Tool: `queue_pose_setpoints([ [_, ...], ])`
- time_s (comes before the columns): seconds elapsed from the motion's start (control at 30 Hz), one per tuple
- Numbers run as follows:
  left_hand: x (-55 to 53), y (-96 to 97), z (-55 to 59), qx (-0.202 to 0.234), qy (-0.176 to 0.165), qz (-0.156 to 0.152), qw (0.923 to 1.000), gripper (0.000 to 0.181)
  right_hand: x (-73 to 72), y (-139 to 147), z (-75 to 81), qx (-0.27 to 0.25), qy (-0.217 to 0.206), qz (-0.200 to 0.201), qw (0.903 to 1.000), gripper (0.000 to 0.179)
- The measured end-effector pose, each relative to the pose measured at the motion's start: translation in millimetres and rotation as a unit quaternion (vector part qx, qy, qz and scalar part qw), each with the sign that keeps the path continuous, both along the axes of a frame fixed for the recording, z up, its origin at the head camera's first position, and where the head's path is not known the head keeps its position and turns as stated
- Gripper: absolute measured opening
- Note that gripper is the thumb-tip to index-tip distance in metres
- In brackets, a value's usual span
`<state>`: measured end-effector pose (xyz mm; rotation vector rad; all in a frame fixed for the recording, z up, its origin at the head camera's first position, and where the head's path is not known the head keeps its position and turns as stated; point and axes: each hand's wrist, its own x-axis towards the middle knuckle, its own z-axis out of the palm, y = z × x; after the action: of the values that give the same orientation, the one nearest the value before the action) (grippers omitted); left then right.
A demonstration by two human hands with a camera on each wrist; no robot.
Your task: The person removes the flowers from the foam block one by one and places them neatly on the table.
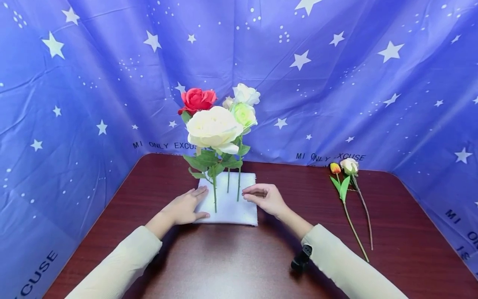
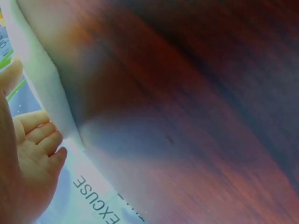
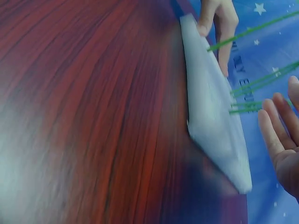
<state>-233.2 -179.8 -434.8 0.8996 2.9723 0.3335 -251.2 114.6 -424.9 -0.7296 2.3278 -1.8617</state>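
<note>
A white foam board (image 1: 233, 216) lies on the table with several artificial flowers standing in it on green stems. At the front is a large cream-white rose (image 1: 213, 129), with a red rose (image 1: 198, 100) behind its left side. Behind on the right are a pale green rose (image 1: 244, 115) and a white rose (image 1: 246, 94). My left hand (image 1: 186, 206) rests on the board's left edge, fingers and thumb spread. Beside the right-hand stem (image 1: 238, 182), above the board, is my right hand (image 1: 269, 200); its fingers (image 3: 280, 119) are loosely extended and hold nothing in the right wrist view.
On the right of the dark red wooden table (image 1: 298, 249) lie an orange-yellow tulip (image 1: 335, 168) and a pale cream rose (image 1: 349, 167), stems toward the front. A blue star-patterned curtain (image 1: 269, 50) stands around the table's back and sides.
</note>
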Motion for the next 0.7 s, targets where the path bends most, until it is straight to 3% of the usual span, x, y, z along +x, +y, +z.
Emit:
queue_pose_setpoints([
  [0.37,-0.6,1.3,-0.4,0.012,0.003,0.000,0.9999,0.077,0.5,-43.3,1.2,-0.007,0.023,0.056,0.9982,0.020],
  [0.7,-3.0,0.2,0.4,0.006,0.007,-0.001,1.0000,0.079,2.7,-61.4,4.6,-0.017,0.006,0.089,0.9959,0.023],
])
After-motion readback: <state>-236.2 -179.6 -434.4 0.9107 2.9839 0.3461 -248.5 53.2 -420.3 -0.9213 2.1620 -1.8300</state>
